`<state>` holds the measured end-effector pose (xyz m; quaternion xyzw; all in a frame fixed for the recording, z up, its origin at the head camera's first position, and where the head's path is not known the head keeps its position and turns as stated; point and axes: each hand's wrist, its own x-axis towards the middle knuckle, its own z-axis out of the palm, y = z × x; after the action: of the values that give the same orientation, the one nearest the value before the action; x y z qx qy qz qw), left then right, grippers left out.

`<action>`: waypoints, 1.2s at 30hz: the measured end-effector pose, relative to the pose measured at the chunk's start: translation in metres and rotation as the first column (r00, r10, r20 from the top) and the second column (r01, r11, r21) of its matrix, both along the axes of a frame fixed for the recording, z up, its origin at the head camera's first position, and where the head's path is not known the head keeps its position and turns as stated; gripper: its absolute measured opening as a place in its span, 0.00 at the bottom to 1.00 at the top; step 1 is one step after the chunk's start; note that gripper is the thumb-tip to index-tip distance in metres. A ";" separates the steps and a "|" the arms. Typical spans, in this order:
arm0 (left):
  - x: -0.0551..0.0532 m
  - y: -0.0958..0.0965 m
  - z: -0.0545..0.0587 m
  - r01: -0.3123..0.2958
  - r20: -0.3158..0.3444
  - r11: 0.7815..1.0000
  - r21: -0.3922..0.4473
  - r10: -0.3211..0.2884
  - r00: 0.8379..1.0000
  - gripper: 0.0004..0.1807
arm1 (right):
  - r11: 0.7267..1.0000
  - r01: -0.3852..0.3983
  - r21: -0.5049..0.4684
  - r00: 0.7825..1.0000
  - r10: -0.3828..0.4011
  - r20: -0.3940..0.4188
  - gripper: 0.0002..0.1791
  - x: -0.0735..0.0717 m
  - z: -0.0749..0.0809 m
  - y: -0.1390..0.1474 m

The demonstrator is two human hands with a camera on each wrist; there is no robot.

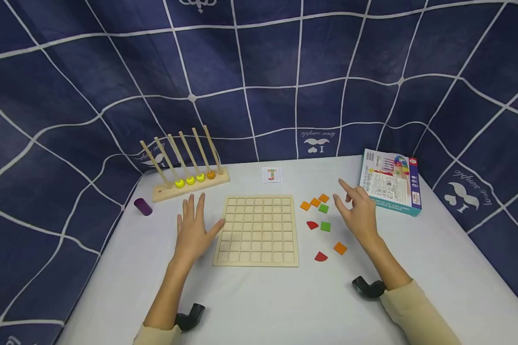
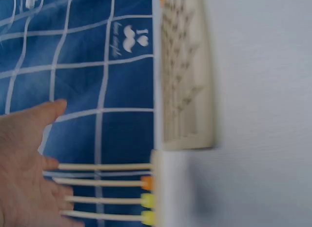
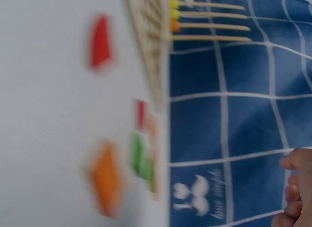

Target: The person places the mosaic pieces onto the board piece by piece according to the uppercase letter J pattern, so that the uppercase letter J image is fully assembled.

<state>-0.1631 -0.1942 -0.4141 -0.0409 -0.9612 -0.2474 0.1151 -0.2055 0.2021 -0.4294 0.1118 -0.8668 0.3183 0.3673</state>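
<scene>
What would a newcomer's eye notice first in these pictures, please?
Probably the wooden grid board in the middle of the white table, between the left hand and the right hand. Then the orange, green and red pieces right of it, and the peg rack with beads at the back left.

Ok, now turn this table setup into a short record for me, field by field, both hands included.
Grid board: wooden, no pieces in its cells
Orange squares: four, right of the board
Green squares: two
Red wedges: two
Left hand: fingers spread, at the board's left edge, contact unclear
Right hand: beside the green squares, holding nothing visible
Rod rack: six rods, three yellow beads, one orange bead
Pattern card: beyond the board
Box: far right
Purple cylinder: far left
</scene>
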 end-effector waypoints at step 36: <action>0.001 -0.007 -0.089 0.256 0.157 0.961 0.101 -0.270 0.950 0.50 | 0.976 0.217 -0.028 0.857 -0.176 0.485 0.19 -0.051 -0.070 -0.015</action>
<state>-0.1619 -0.2015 -0.5030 -0.1429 -0.9429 -0.3009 0.0003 -0.2570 0.1873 -0.4993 -0.0746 -0.9237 0.3319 0.1762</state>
